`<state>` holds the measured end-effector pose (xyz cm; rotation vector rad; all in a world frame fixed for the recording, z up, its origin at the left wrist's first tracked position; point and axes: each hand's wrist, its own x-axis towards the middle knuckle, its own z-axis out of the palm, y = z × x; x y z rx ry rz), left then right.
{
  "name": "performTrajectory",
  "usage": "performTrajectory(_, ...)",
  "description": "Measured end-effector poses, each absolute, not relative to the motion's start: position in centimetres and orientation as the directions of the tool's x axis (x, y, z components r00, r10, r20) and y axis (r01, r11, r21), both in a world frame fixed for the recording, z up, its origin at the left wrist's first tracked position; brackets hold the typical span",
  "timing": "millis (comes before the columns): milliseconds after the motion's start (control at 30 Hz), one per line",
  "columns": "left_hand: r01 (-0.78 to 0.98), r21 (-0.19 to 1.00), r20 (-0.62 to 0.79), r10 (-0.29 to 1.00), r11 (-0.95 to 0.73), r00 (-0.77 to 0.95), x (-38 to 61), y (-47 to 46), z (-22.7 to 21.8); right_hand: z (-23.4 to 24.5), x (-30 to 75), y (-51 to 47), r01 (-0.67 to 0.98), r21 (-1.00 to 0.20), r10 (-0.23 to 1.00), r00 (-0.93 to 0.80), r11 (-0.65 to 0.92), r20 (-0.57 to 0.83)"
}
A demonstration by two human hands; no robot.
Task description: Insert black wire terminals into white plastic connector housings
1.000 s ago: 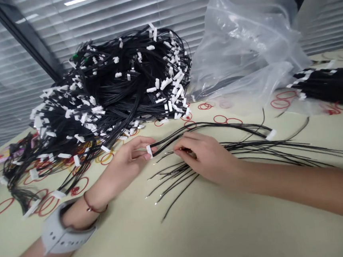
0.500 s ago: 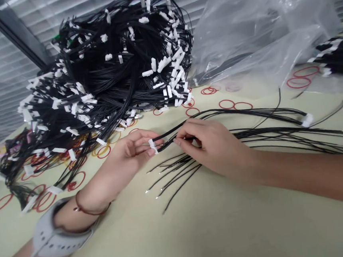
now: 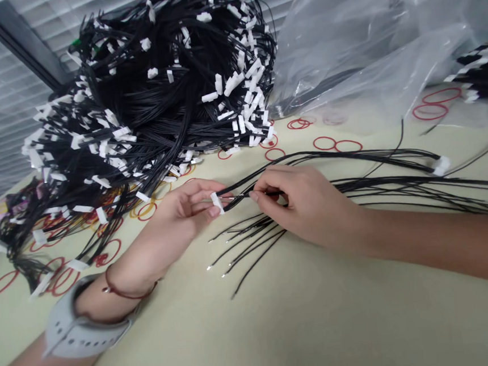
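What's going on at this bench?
A person is working bare-handed on a loose bunch of black wires. The left hand pinches a white connector at the wires' end, while the right hand grips the wires just beside it. Behind them sit a big heap of white-tipped wires and a clear plastic bag, with red rubber bands on the table.

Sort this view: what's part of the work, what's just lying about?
Part of the work: left hand holding white connector; right hand pinching its black wires.
Lying about: heap of connector-tipped wires; plastic bag; red rubber bands.
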<state>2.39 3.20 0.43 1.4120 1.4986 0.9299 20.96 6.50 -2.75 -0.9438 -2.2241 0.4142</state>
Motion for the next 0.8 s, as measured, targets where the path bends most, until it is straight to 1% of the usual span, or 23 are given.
performTrajectory(200,0.461,0.888,-0.053,0.993,-0.003,0.108,2.39,3.0,0.48,-2.72,20.88,6.61,0.515,-0.517,0.73,-0.504,0.683,0.462)
performTrajectory(300,0.483,0.876,-0.045,0.993,-0.012,0.106,2.47,2.87,0.58,-2.68,20.86,6.57,0.498,-0.517,0.717,-0.523,0.696,0.461)
performTrajectory(500,0.469,0.883,-0.061,0.991,-0.001,0.118,2.89,2.74,0.56,-2.65,20.85,6.48,0.472,-0.52,0.696,-0.571,0.712,0.435)
performTrajectory(667,0.456,0.89,-0.073,0.991,0.014,0.112,3.03,2.69,0.64,-2.76,20.91,6.51,0.477,-0.5,0.686,-0.58,0.723,0.438)
performTrajectory(800,0.451,0.892,-0.077,0.992,0.023,0.102,3.03,2.64,0.8,-2.69,20.85,6.52,0.467,-0.515,0.688,-0.583,0.719,0.431)
